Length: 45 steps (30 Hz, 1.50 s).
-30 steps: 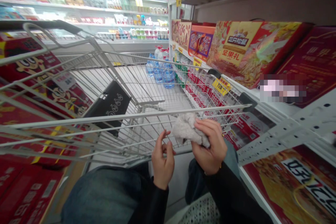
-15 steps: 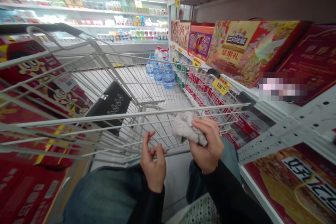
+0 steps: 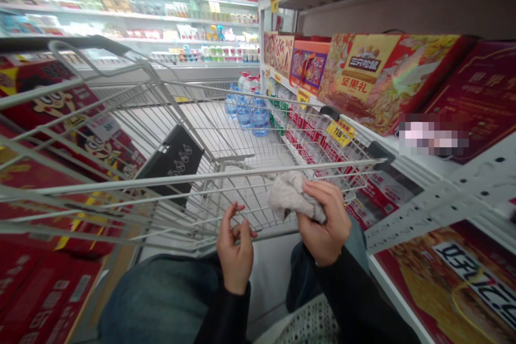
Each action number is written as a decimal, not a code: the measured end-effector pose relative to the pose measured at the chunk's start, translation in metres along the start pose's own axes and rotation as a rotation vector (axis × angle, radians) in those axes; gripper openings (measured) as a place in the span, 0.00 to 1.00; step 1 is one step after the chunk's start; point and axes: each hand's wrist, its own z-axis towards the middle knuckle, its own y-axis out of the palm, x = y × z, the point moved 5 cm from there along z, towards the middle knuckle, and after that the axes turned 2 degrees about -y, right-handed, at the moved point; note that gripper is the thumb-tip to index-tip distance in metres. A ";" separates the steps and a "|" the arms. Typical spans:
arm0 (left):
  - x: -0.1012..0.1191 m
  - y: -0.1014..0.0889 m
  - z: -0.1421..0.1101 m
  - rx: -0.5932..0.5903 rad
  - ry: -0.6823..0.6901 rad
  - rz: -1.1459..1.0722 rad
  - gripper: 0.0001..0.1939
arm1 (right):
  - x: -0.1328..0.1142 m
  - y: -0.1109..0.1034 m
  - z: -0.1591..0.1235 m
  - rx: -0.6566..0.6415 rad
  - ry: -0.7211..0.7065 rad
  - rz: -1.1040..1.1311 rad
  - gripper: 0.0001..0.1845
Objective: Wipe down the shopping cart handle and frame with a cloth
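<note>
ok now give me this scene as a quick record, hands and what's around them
place: supermarket aisle
right hand: gripping white fabric, fluffy and bunched
left hand: holding nothing, fingers curled
nearest: wire cart, both hands at its near end
in cart: black flap by the far side
right side: gift boxes on a shelf
ahead: water bottles low on the shelves
</note>
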 end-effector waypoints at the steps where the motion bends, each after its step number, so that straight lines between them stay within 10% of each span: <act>1: 0.000 0.000 0.000 0.003 -0.003 -0.002 0.24 | 0.001 -0.001 0.000 0.005 0.003 -0.007 0.21; 45: 0.002 0.001 -0.004 -0.047 -0.035 -0.012 0.26 | -0.018 0.014 -0.001 -0.046 -0.043 0.043 0.21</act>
